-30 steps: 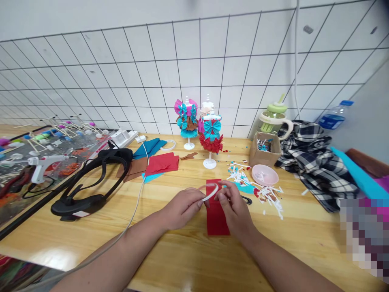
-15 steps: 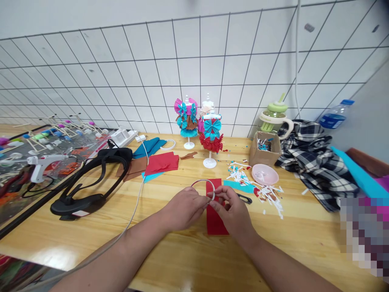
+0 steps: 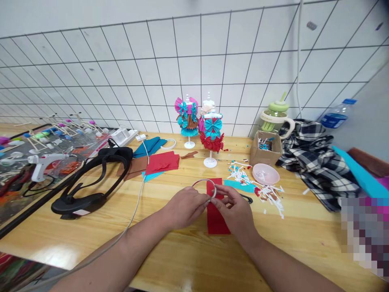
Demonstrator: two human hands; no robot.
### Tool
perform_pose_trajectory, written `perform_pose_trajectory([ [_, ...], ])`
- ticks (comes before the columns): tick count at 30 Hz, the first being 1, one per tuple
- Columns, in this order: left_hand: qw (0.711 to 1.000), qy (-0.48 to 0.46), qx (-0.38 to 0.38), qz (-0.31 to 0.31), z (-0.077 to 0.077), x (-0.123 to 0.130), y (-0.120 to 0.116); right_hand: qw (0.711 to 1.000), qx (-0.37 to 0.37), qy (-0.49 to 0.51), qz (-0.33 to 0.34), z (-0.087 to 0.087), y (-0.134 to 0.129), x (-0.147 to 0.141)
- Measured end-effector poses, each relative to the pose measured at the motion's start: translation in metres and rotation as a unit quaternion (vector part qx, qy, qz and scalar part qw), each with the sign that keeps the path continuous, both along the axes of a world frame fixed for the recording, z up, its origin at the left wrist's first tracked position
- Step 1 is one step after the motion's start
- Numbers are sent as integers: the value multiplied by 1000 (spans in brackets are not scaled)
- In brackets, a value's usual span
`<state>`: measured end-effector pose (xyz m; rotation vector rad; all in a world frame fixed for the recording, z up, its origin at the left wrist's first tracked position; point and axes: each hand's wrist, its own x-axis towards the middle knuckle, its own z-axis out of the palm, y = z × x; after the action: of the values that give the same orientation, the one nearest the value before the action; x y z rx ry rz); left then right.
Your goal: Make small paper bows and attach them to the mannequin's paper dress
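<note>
Whitish ring (image 3: 215, 189) pinched by our left hand (image 3: 182, 207) and right hand (image 3: 240, 211), fingertips closed together at its near side; we've got two-handed control above the red sheet (image 3: 218, 222).

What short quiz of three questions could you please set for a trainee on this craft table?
1. True or false: the left hand is nearer the black headset than the right hand is.

2. Which thing sits just in front of the cardboard box?
A) the glue gun
B) the pink bowl
C) the blue-capped bottle

3. Fill the gap: the fingers of both hands hold a thin round ____ near the strip of red paper.

Key: 1 true; 2 B; 3 ring.
</note>
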<state>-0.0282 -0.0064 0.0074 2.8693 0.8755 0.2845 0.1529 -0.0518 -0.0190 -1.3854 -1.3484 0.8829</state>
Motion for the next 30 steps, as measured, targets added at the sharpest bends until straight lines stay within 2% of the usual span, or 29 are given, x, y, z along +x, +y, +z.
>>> perform_pose_trajectory([
  [4,1000,-6,3,14,2,1,-1,1000,-2,-1,-17,1,0,2],
  [10,999,-26,-18,22,5,-1,1,994,44,-89,-36,0,5,7],
  [15,998,-48,-12,50,5,-7,7,994,41,-84,-59,2,6,8],
  [21,994,-50,-21,95,4,-10,14,992,63,-104,-38,2,3,6],
  [26,973,-134,-99,159,0,-5,13,988,104,-111,22,0,-2,-1],
  [30,953,-193,-132,194,-6,-6,19,989,107,-98,23,0,-3,-3],
])
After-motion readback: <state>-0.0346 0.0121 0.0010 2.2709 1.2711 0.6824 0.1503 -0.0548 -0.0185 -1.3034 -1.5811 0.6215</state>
